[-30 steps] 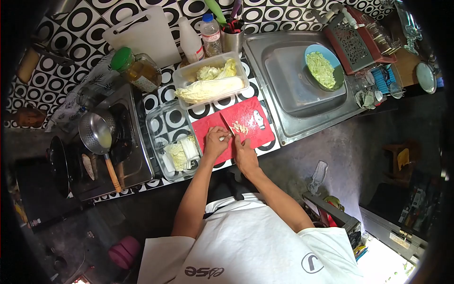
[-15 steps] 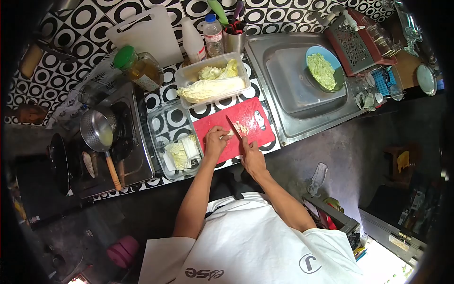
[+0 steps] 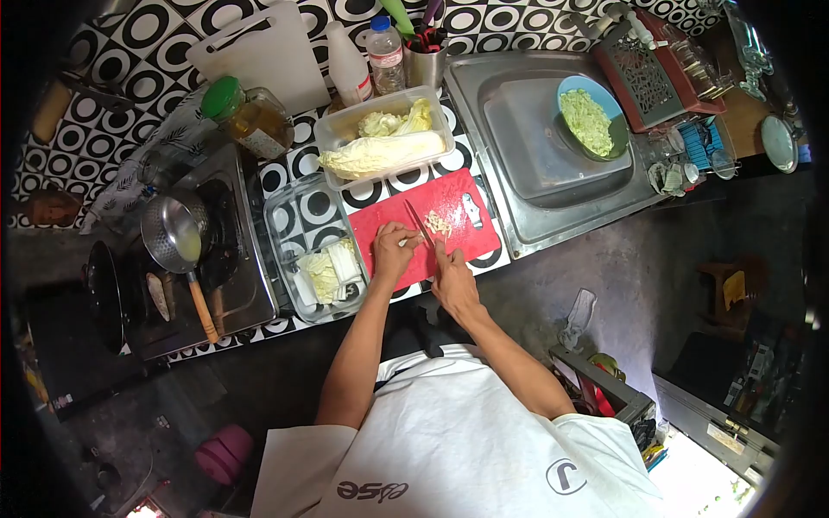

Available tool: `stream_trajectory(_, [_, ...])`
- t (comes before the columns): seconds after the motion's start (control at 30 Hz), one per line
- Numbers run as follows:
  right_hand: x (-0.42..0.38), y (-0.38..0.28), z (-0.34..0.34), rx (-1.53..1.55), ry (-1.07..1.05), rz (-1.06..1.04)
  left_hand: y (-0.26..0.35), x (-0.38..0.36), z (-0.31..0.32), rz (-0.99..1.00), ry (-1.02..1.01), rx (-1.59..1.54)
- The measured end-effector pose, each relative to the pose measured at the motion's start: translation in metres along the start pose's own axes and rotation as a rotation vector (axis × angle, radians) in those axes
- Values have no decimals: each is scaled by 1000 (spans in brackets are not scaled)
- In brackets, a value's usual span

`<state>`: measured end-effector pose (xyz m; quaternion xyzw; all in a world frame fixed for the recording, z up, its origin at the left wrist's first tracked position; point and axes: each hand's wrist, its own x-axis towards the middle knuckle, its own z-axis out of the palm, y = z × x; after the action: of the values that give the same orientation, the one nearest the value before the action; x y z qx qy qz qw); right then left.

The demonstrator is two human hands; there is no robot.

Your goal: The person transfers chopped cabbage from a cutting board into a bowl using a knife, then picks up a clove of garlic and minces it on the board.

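My right hand (image 3: 454,281) is wrapped round the handle of a knife (image 3: 418,219), its blade pointing away from me over the red cutting board (image 3: 367,223). To the left of the blade, my left hand (image 3: 395,249) has its fingers bunched on a small pale piece of food, mostly hidden by the fingertips. Finely chopped pale bits (image 3: 438,225) lie on the board just right of the knife. Beyond the board stands a plastic container (image 3: 446,154) holding napa cabbage (image 3: 384,155). A clear container (image 3: 278,259) with cut cabbage pieces (image 3: 332,274) sits at the board's left.
On the right, a bowl of shredded greens (image 3: 587,123) stands at the steel sink (image 3: 484,164). A saucepan (image 3: 173,229) with a wooden handle rests on the stove (image 3: 244,293) at left. A green-lidded jar (image 3: 250,121), bottles (image 3: 386,59) and a white board (image 3: 268,65) line the wall.
The knife and my right hand have shifted slightly left, towards my left hand. More of the chopped bits show to the right of the blade. The whole view has tilted a little.
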<state>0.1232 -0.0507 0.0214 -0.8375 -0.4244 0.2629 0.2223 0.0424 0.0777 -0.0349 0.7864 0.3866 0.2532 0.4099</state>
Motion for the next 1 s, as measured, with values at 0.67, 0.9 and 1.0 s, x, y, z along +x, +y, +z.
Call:
stream_trajectory(0.67, [19,0,13,-147,-42,-4,5,3,-9,8,-92,12])
stream_trajectory(0.9, [18,-8,-6,-129,-94,44,6,4,-9,-94,-107,-52])
stream_trajectory(1.0, [25,-14,-16,-142,-88,23,1,4,-7,-68,-94,-36])
